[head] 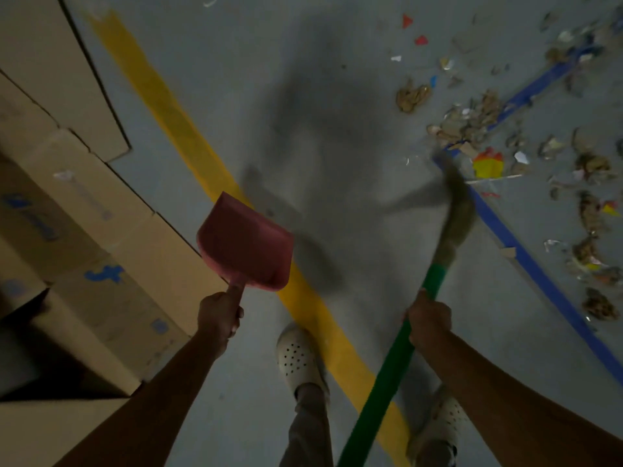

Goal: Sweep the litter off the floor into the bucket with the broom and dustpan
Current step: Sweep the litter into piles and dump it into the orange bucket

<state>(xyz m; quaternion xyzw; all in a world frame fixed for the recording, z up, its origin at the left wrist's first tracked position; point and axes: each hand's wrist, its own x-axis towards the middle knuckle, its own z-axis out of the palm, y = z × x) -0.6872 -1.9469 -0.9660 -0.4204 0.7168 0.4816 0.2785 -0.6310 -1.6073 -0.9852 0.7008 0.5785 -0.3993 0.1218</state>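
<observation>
Across the grey floor (337, 96) runs a wide yellow line (175, 123), from the top left down to the bottom middle. Just over this yellow line, near its middle, the left hand (219, 315) holds a red dustpan (246, 244) by its short handle. The fingers are curled tight around the handle. The dustpan is up in the air, with its open end pointing away from the person. On the right side of the yellow line, the right hand (428, 321) grips the green stick of the broom (387, 365), with the fingers wrapped all the way round it. The low end of the stick crosses over the yellow line at the bottom. The brown bristles (458, 210) are well to the right of the yellow line and look blurry. They sit at the corner where two strips of blue tape (526, 257) meet on the floor. The litter (472, 123) lies far to the right of the yellow line, mostly past the blue tape. It is made of brown crumpled bits and small red, white and yellow scraps, spread wide apart. On the left side of the yellow line stand big brown cardboard boxes (118, 214), some with blue marks. One white shoe with holes (298, 355) touches the left edge of the yellow line. The other white shoe (441, 423) stands on its right side, close to the green stick. Dark shadows fall on the floor between the yellow line and the bristles.
</observation>
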